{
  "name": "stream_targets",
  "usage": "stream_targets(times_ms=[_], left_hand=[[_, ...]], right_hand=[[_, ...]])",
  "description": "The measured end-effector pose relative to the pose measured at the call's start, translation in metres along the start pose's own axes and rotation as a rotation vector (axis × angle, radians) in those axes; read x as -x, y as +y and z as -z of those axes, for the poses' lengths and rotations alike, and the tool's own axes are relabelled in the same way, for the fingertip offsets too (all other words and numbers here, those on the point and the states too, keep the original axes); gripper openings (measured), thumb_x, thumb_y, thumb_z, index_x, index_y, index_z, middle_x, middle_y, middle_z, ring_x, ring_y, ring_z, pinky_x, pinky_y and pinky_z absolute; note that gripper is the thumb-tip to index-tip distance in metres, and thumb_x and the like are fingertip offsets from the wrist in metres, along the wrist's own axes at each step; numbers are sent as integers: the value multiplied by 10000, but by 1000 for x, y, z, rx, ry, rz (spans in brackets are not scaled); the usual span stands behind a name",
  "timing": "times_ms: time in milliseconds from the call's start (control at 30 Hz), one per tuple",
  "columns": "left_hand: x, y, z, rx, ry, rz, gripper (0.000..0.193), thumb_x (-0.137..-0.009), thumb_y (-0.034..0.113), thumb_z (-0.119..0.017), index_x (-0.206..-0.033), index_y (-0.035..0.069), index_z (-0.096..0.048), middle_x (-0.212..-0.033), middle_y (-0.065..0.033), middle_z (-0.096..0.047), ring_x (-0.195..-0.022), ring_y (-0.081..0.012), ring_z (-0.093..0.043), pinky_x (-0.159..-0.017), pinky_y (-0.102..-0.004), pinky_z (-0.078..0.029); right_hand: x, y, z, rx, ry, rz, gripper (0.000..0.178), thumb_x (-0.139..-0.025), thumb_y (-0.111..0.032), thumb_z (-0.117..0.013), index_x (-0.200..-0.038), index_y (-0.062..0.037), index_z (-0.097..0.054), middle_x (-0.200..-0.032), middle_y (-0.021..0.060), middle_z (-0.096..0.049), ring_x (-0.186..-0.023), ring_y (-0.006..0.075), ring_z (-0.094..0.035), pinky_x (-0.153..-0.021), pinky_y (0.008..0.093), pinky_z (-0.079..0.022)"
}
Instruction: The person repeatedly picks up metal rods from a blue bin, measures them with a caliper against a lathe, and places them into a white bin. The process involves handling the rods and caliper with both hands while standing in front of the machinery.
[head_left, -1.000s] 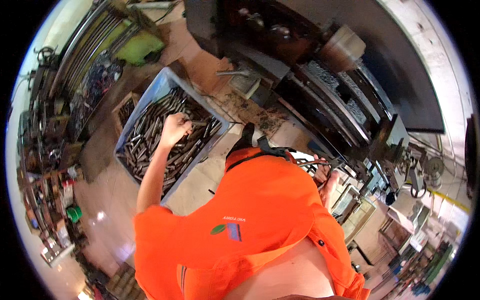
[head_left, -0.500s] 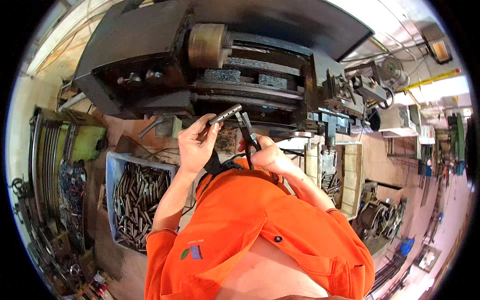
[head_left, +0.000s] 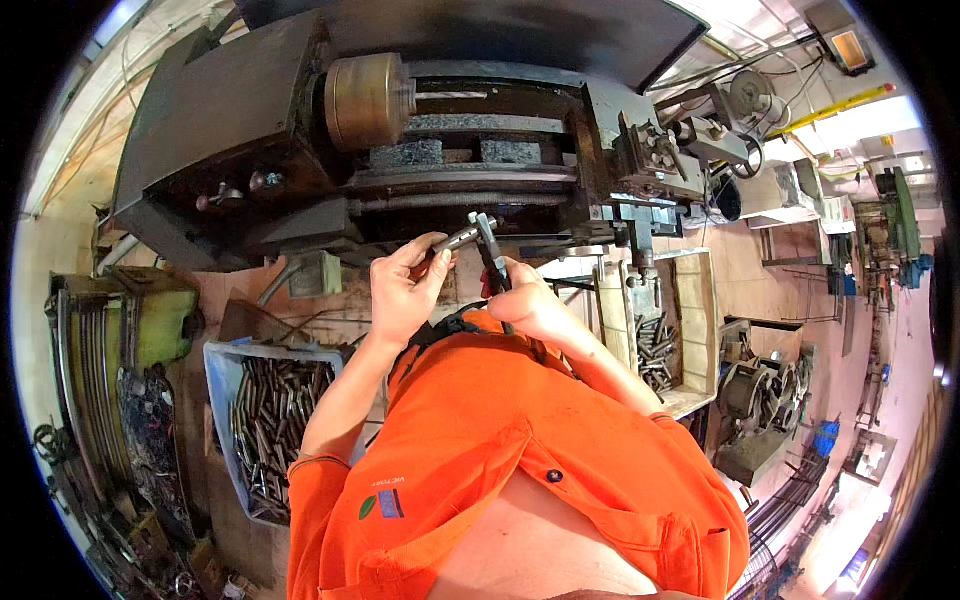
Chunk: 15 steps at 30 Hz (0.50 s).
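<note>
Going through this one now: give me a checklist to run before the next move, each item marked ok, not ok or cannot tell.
1. Rod held in the left hand: ok, pinched near its lower end.
2. Tool held in the right hand: ok.
3. Tool's head at the rod's upper end: ok, they overlap in view.
4. Tool clamped firmly on the rod: cannot tell.
5. Hands apart from the chuck: ok.
6. Chuck at a standstill: cannot tell.
</note>
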<state>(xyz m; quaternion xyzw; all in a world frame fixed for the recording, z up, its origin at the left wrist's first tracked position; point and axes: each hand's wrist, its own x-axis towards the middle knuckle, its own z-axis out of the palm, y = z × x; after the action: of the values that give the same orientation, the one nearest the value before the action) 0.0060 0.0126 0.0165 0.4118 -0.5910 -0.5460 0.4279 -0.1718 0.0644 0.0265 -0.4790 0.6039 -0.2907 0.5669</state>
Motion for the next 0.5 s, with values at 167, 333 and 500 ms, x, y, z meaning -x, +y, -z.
stream_targets(times_ms=[167, 333, 500], left_hand=[[-9, 2, 1, 88, -36, 53, 229, -855, 68, -569, -1028, -82, -564, -859, -106, -643, -780, -137, -622, -725, -258, -512], [-22, -13, 6, 198, -99, 111, 224, -849, 50, -570, -1038, -69, -557, -883, -87, -635, -802, -116, -616, -730, -244, -513], [-33, -15, 16, 299, -216, 162, 296, -840, 67, -588, -1102, -48, -513, -940, -88, -615, -866, -131, -597, -766, -267, -503]], right_hand=[[-3, -3, -5, 200, 159, -31, 228, -577, -136, -629, -741, 8, -564, -760, 192, -578, -717, 356, -579, -627, 348, -442], [-6, -1, -7, 176, 151, 83, 193, -603, -134, -597, -711, 22, -559, -736, 170, -572, -711, 298, -588, -606, 338, -431], [-21, 7, -7, -200, 185, -77, 133, -628, -105, -549, -701, 2, -519, -641, 34, -495, -630, 132, -481, -547, 286, -384]])
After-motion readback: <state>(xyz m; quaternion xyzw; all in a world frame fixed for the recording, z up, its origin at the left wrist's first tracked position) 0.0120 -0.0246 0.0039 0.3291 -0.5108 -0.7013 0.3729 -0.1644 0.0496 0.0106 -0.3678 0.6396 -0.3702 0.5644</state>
